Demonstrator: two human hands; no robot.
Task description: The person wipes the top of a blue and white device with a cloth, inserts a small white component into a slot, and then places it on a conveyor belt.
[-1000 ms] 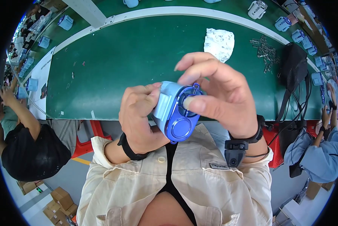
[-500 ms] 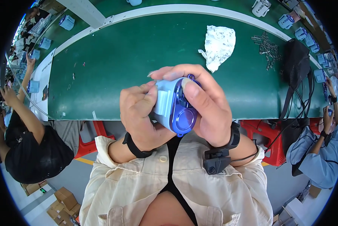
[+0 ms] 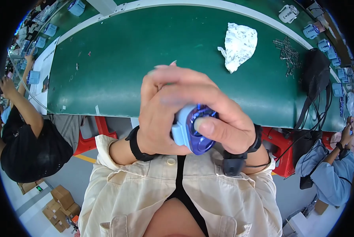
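A small light-blue device with a shiny purple-blue, rounded end face (image 3: 201,145) is held up in front of my chest, over the table's near edge. My left hand (image 3: 156,116) is closed round its light-blue body from the left. From the right, my right hand (image 3: 228,114) grips it too: the thumb presses on the purple face and the fingers reach across the top, over the left hand. The right fingers are partly blurred. Most of the device's body is hidden by both hands. A dark strap circles each wrist.
A crumpled white patterned cloth or paper (image 3: 240,45) lies on the green table (image 3: 113,59). Farther right are a pile of small metal pieces (image 3: 288,55) and a black bag (image 3: 316,71) with cables. Light-blue devices (image 3: 311,31) line the far right. Other people work on both sides.
The device has come lower and slightly right, its purple face turned a little. My right fingers now lie across the left hand, and the left hand has shifted further around the body.
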